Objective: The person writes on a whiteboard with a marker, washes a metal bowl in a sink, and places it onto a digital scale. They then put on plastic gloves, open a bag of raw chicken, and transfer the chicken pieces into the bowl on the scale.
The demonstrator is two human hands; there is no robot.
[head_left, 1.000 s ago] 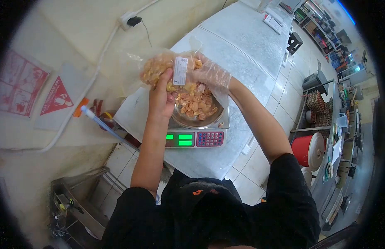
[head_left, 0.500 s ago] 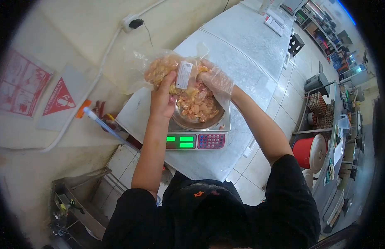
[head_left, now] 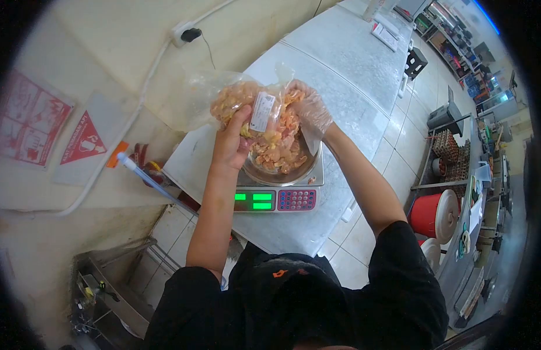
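Note:
My left hand (head_left: 232,143) is closed round a clear plastic bag (head_left: 238,102) of raw chicken pieces, with a white printed label (head_left: 262,112) on its front. The bag tilts over a steel bowl (head_left: 264,177). Wearing a clear plastic glove, my right hand (head_left: 310,108) curls its fingers at the bag's right side on raw chicken pieces (head_left: 289,125) there. More raw chicken pieces (head_left: 276,157) lie in the bowl. Under the bowl is a digital scale (head_left: 276,199) with lit green displays and a keypad. The bag and my hands hide the bowl's far side.
The scale stands on a white worktop (head_left: 340,76) along the wall. A socket with a black plug (head_left: 191,35) is on the wall, and a blue-white pole (head_left: 156,181) leans at the left. A red bucket (head_left: 428,214) and egg trays (head_left: 445,146) are at the right.
My gloved right hand has shifted slightly up and right, showing more chicken between it and the bag. The bag and my left hand have moved a little to the right.

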